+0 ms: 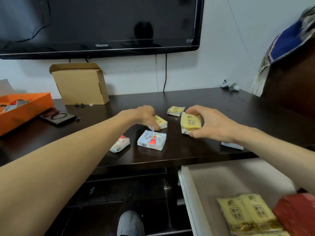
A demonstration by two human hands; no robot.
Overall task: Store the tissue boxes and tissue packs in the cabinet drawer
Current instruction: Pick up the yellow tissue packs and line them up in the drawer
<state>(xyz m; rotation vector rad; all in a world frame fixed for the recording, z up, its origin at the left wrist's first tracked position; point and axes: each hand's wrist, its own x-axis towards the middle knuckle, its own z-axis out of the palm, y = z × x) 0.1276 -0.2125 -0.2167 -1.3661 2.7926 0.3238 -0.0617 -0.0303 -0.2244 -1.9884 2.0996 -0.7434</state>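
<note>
Yellow tissue packs (pixel 245 213) already lie flat in the open white drawer (pixel 190 193) at five o'clock, beside a red box (pixel 296 213) partly cut off by the frame edge, a sign that the storing is under way but far from finished. Above the drawer, on the dark wooden cabinet top (pixel 170 155), more packs wait within easy reach: a blue pack with red hearts (pixel 152 140) near the centre, a white-and-red pack (pixel 119 143) at its nine o'clock, and a pale pack (pixel 232 145) half hidden under the right forearm.

A person works with both arms stretched forward. The right hand (pixel 211 123) grasps a yellow pack (pixel 190 122) between thumb and curled fingers, tipped on edge and seemingly just clear of the wood, probably so it can swing straight down to the drawer. The left hand (pixel 146 117) curls its fingers round another yellow pack (pixel 161 121) that lies on the cabinet top; whether it has begun to lift cannot be told. Taking one pack in each hand would likely halve the trips.

Farther back, a small yellow pack (pixel 175 111) sits untouched at twelve o'clock. An orange tray (pixel 25 108) and an open cardboard box (pixel 80 82) stand at ten o'clock, below a wall-mounted Hisense television (pixel 102 23).
</note>
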